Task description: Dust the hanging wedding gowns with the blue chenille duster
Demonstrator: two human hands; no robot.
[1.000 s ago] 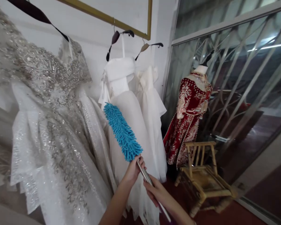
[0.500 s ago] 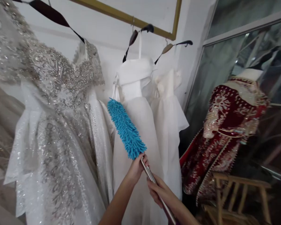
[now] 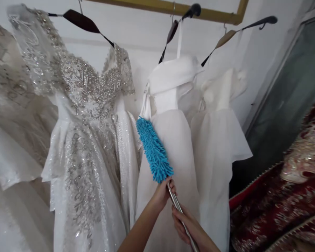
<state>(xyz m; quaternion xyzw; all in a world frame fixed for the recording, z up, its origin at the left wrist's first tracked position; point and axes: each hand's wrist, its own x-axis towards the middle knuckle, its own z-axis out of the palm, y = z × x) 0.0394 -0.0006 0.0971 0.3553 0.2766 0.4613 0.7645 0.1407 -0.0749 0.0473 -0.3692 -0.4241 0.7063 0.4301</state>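
A blue duster (image 3: 154, 150) with a fluffy chenille head points up and to the left, in front of a plain white dress (image 3: 173, 133). My left hand (image 3: 166, 190) is closed round the metal handle (image 3: 175, 201) just below the blue head. Lower down the same handle, my right hand (image 3: 185, 222) is wrapped round it. To the left hangs a white dress with silver beading (image 3: 94, 87). Another pale dress (image 3: 217, 140) hangs to the right of the plain one.
Dark hangers (image 3: 81, 21) hold the dresses below a gold rail (image 3: 152, 5) on a white wall (image 3: 147, 31). A red embroidered garment (image 3: 278, 199) fills the lower right, beside a glass panel (image 3: 286, 87). More pale dresses (image 3: 18, 105) hang at the far left.
The view has turned left, so the dresses appear further right and the wooden chair has left the picture. Both hands still hold the duster, which sits slightly lower and further right in view.
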